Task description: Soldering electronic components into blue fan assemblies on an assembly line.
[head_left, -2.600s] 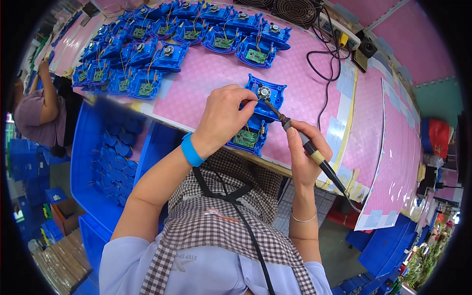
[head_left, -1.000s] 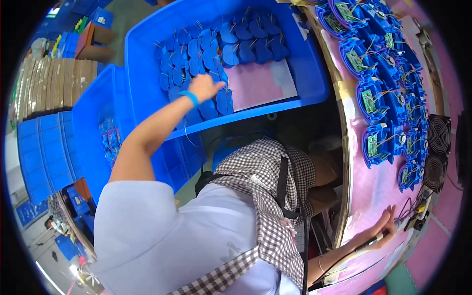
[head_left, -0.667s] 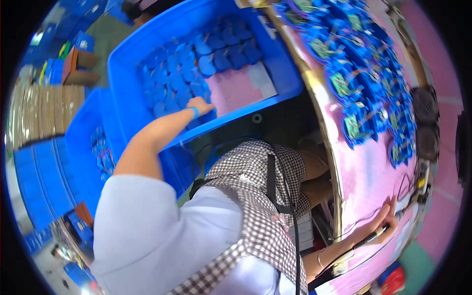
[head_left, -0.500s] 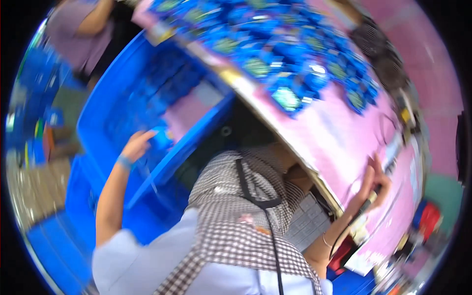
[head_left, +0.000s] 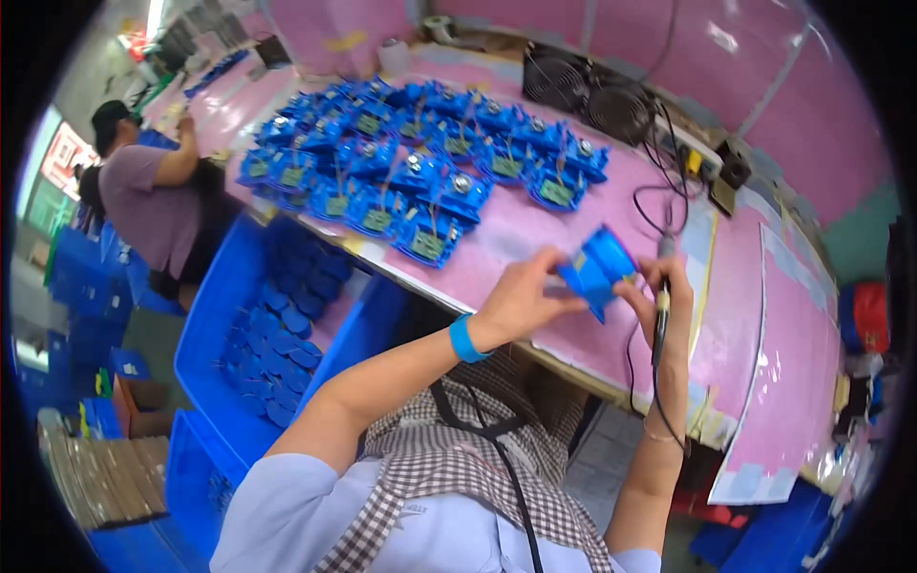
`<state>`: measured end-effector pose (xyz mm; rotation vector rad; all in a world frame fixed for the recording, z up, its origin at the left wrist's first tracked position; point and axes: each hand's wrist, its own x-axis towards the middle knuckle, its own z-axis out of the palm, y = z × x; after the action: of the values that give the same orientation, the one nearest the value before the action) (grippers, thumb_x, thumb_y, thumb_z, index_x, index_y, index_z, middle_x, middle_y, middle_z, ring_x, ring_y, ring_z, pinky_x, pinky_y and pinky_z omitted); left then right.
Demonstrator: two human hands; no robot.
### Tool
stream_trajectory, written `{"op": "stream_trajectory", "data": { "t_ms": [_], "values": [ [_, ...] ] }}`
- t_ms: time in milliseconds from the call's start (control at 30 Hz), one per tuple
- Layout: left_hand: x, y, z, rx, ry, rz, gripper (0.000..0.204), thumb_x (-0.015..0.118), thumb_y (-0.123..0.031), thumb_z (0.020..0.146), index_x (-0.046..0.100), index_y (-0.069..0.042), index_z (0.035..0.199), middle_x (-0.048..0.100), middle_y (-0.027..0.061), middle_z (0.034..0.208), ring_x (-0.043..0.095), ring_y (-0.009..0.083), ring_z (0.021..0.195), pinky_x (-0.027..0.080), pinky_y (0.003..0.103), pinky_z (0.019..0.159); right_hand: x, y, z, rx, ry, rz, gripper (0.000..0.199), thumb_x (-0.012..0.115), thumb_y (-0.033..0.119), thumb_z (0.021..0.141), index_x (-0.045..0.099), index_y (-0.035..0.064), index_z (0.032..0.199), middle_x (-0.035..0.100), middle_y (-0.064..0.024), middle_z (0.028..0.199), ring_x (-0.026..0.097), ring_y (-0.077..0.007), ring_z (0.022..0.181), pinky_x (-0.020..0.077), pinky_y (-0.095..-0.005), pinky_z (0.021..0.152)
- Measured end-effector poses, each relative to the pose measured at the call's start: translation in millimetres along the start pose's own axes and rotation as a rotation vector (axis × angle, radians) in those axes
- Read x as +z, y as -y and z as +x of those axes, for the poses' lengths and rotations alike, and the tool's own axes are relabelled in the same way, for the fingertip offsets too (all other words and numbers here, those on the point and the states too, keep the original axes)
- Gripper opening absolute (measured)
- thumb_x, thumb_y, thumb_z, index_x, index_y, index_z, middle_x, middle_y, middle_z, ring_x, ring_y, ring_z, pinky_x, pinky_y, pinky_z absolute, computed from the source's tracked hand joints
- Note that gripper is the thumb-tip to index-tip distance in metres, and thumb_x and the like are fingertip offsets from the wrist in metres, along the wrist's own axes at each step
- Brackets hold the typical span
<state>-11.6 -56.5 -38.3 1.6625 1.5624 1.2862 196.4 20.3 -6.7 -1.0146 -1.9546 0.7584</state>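
Above the counter: both hands meet over the pink counter (head_left: 535, 239), near its front edge.
Left hand: the left hand (head_left: 521, 298) grips a blue fan housing (head_left: 596, 270) from the left, fingers curled on its edge; a blue wristband (head_left: 465, 338) sits on the wrist.
Right hand: the right hand (head_left: 659, 298) pinches the housing's right side with the fingertips and at the same time clasps a slim iron (head_left: 661, 304) – the tool stands nearly upright, its tip up by the housing's right edge.
Housing: held in the air between the two hands, tilted, clear of the counter top.
Cord: a dark cord (head_left: 659, 401) runs down from the iron along the right forearm.
Rows: many more blue housings (head_left: 420, 177) with small green boards lie in rows further back on the counter, well apart from the hands.
Fans: two black fans (head_left: 587, 91) stand at the far edge, behind the rows.
Crate: a blue crate (head_left: 272, 329) stands below the counter on the left, with flat blue parts inside.
Boxes: more blue bins (head_left: 91, 315) sit on the floor at far left.
Co-worker: a person in a mauve shirt (head_left: 153, 205) is at the counter's left end – hands up on the counter, what they hold too small to tell.
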Motion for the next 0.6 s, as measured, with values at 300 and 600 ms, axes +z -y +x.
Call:
{"op": "stream_trajectory", "data": {
  "t_ms": [300,600],
  "values": [
    [1,14,95,-0.228,0.407,-0.055,0.036,0.069,-0.042,0.08,0.068,-0.006,0.074,0.053,-0.0016,0.063,0.046,0.0108,0.059,0.037,0.028,0.051,9,5,-6,-0.312,0.077,0.01,0.036,0.079,0.0,0.068,0.045,0.0026,0.078,0.066,-0.0172,0.096,0.063,-0.023,0.081,0.049,-0.0314,0.071],
    [-43,26,115,-0.49,0.296,-0.014,0.04,0.068,-0.041,0.083,0.06,-0.008,0.062,0.043,-0.0045,0.054,0.032,0.0062,0.044,0.025,0.027,0.04,46,30,-35,-0.498,-0.052,-0.334,0.022,0.072,0.003,0.07,0.051,0.0081,0.076,0.064,-0.0094,0.093,0.058,-0.027,0.084,0.037,-0.0381,0.079]
  ]
}}
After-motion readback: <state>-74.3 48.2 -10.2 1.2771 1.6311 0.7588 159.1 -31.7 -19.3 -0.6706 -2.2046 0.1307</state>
